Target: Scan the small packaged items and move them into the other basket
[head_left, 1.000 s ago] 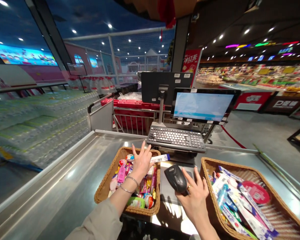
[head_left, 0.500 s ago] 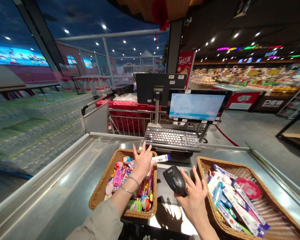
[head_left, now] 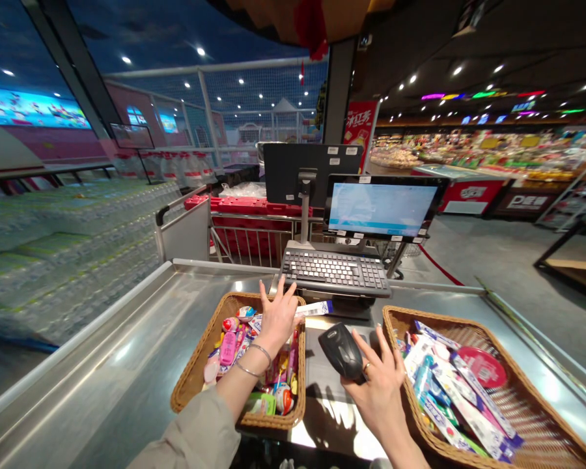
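My left hand (head_left: 278, 318) is over the left wicker basket (head_left: 183, 371), its upper fingers spread. It grips a slim white-and-purple candy packet (head_left: 317, 308) that sticks out to the right, barcode side up; the gripped end is hidden beneath the hand. My right hand (head_left: 378, 384) holds a black barcode scanner (head_left: 340, 350), with the scanner's head pointing up and left towards the packet. The left basket has small colourful sweets in it, among them a pink packet (head_left: 228, 348) and a round orange-and-white egg (head_left: 284, 397).
A right wicker basket (head_left: 549, 420) contains several similar long packets (head_left: 473, 407) and a round red pack (head_left: 482, 366). Behind the baskets stand a keyboard (head_left: 334, 268) and a lit screen (head_left: 378, 207). A metal counter (head_left: 117, 378) with raised edges lies beneath.
The view has shifted very slightly, so the baskets and screens appear a little further left. Both hands keep their pose and their hold on the packet and scanner.
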A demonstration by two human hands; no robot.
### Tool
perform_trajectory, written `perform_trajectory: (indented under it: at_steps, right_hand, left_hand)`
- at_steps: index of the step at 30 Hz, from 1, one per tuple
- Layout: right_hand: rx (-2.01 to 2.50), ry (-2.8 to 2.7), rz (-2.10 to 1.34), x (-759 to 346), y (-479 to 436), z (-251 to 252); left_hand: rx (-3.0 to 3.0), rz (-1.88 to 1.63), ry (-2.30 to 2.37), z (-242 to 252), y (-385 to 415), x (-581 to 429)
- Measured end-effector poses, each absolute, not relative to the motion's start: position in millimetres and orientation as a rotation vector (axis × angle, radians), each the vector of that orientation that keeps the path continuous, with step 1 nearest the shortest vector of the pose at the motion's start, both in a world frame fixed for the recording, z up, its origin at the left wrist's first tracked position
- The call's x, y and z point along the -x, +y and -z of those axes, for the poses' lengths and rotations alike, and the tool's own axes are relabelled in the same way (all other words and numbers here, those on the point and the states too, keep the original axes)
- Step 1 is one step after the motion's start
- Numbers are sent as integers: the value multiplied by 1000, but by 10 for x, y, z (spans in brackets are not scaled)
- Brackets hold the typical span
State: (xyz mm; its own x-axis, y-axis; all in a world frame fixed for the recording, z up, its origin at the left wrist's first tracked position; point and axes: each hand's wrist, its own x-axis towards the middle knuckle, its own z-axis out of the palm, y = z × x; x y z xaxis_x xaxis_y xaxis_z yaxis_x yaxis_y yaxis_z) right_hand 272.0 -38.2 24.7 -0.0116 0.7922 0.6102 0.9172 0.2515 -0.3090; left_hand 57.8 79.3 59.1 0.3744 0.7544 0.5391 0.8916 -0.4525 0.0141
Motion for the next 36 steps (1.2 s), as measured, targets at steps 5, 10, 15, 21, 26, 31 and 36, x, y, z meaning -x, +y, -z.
perform_trajectory:
  at_steps: [5,10,15,21,26,31,36]
  right_hand:
    - [1558,-1822,205,-2713,-391,-240]
    - [1552,-1812,208,-2731,-401,-259]
    - [1555,-1792,254,-2792,-417,-285]
    - [1612,-1778,234,-2913,-467,-261]
    - [1677,-1720,262,-3022,-507,-199]
    - [1723,-1656,305,-3118,-559,-186]
    - [1764,-1591,363,-3208,-625,-188]
  left_hand:
    - [2358,694,-1446,-590,799,-582]
    - [2362,676,-1453,-626,800,-610]
    - [2397,670,-1417,-667,825,-679]
    - [2432,677,-1371,-691,861,-819]
    - [2467,678,-1307,-672,892,-952]
    - [2502,663,-1246,-669,918,-1092]
    - [2541,655,-1191,-691,938,-1245]
